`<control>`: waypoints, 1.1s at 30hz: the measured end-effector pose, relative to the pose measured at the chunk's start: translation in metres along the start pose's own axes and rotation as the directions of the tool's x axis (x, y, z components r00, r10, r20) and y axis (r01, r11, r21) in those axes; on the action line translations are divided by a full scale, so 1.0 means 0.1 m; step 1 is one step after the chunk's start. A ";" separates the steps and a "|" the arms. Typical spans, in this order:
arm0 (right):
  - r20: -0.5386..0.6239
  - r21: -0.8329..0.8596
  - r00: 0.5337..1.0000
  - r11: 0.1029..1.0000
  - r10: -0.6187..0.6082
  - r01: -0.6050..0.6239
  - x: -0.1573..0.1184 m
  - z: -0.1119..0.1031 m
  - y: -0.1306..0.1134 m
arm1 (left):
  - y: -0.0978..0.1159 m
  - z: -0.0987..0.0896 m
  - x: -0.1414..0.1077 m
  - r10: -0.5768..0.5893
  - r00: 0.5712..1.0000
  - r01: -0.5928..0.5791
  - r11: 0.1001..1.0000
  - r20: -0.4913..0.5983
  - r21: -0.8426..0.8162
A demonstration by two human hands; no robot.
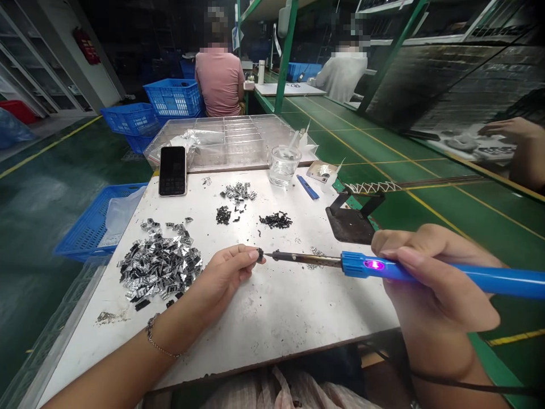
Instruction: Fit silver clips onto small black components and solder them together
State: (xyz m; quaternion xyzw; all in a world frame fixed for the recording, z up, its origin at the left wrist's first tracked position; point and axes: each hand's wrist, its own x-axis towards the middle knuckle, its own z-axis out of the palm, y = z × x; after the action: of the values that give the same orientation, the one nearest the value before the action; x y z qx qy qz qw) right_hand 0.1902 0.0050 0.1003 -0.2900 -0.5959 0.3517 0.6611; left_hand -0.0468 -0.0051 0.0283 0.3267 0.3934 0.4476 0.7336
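My right hand (434,278) is closed round the blue handle of a soldering iron (353,264), whose purple light glows. Its dark tip points left and meets, or nearly meets, a small black part (260,255). That part is pinched between the thumb and fingers of my left hand (232,266), above the white table (272,318). Left of this hand lies a large heap of silver-and-black pieces (159,264). Beyond my hands are two small piles of black bits, the left pile (223,215) and the right pile (276,220), with silver pieces (238,192) behind.
A black iron stand (351,221), a blue tool (307,187), a glass of water (283,166) and a phone (172,170) are on the table. Clear divided trays (242,133) stand behind. A blue crate (85,233) sits at left. Two people sit farther off; another person's hand (511,129) shows at right.
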 end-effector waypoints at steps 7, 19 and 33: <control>-0.011 -0.006 1.000 1.000 0.008 -0.008 0.00 -0.02 0.02 | 0.01 0.00 0.00 -0.021 1.000 0.021 1.000 -0.020 0.002; 0.005 0.007 1.000 1.000 0.014 -0.014 0.00 -0.01 0.04 | 0.00 0.00 0.02 -0.030 0.999 0.030 0.999 -0.019 0.027; 0.027 0.006 0.999 0.999 -0.034 0.034 -0.02 -0.03 0.04 | 0.00 0.00 0.01 -0.037 0.999 0.037 0.999 -0.004 0.028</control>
State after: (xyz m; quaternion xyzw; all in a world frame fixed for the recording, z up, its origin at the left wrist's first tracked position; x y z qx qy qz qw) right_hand 0.1927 0.0060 0.0959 -0.2732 -0.6086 0.3461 0.6597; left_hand -0.0464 -0.0042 0.0285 0.3290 0.4069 0.4289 0.7364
